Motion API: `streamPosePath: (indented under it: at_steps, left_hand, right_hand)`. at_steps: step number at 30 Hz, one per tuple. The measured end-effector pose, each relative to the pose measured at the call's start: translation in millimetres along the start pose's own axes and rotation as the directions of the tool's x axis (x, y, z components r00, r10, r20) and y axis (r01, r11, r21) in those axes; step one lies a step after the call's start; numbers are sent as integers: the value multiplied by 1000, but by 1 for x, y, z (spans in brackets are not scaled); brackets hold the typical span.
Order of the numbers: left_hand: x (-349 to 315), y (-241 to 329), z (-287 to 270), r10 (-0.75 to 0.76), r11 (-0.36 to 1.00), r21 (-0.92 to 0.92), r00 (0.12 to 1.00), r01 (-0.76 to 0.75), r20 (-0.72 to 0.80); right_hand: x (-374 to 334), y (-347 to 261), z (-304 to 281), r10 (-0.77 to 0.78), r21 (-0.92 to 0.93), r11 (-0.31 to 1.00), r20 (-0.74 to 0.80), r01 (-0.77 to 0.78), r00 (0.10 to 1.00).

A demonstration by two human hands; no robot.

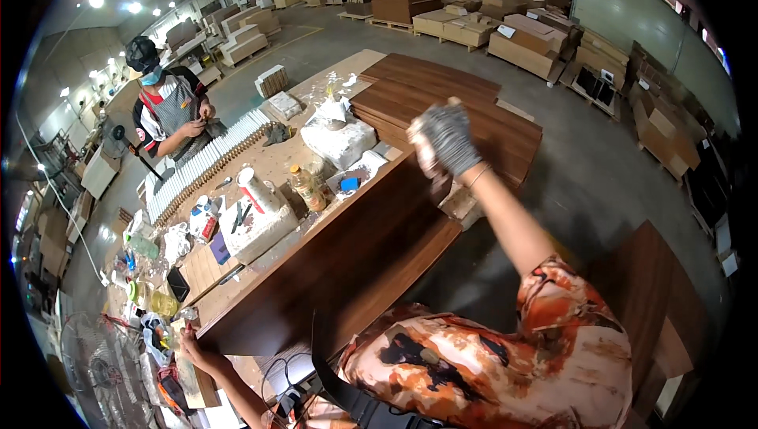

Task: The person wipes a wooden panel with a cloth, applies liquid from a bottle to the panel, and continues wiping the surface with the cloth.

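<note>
A long dark-brown wood-grain panel (pixel 339 247) lies tilted in front of me, running from lower left to upper right. My left hand (pixel 201 354), bare, grips its lower left corner, fingers bent at the edge. Over the far right end is my right hand (pixel 448 144) in a grey knit glove, curled closed. A pinkish-brown patch below its fingers is smeared by motion, so what it holds cannot be made out. Beyond the panel, more brown panels (pixel 442 85) lie stacked on the worktable (pixel 229 164).
White blocks (pixel 339 141), an amber bottle (pixel 306 188), a blue sponge-like piece (pixel 350 184) and a phone (pixel 178 284) crowd the table. A masked co-worker (pixel 174 109) stands across it by a row of white-edged strips (pixel 209 164). A fan (pixel 99 366) stands lower left; brown panels (pixel 651 302) stand right.
</note>
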State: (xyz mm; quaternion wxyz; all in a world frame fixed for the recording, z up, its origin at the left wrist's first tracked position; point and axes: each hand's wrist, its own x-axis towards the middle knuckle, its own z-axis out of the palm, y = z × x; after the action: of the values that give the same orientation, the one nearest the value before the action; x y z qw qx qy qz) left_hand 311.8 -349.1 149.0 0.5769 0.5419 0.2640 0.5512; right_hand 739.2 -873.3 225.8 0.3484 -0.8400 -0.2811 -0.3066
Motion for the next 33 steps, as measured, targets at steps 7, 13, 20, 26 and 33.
streamPosePath:
  at_steps: [7, 13, 20, 26, 33]
  left_hand:
    - [2, 3, -12, 113, 988, 111, 992, -107, -54]
    - [3, 8, -5, 40, 999, -22, 998, -41, -56]
    - [22, -10, -33, 47, 996, 78, 999, -46, -13]
    - [32, -14, -36, 161, 954, 257, 987, -152, -15]
    - [40, -24, -43, 63, 996, 73, 997, -60, -36]
  right_hand:
    - [16, -21, 9, -180, -398, 898, 57, 187, 982]
    - [-20, -130, 20, -282, -150, 950, -26, 276, 959]
    - [13, 6, -5, -253, -240, 944, -95, 224, 963]
    - [33, 91, -6, 112, 61, 993, -135, -105, 984]
    - [34, 111, -6, 647, 885, 370, -27, -283, 762]
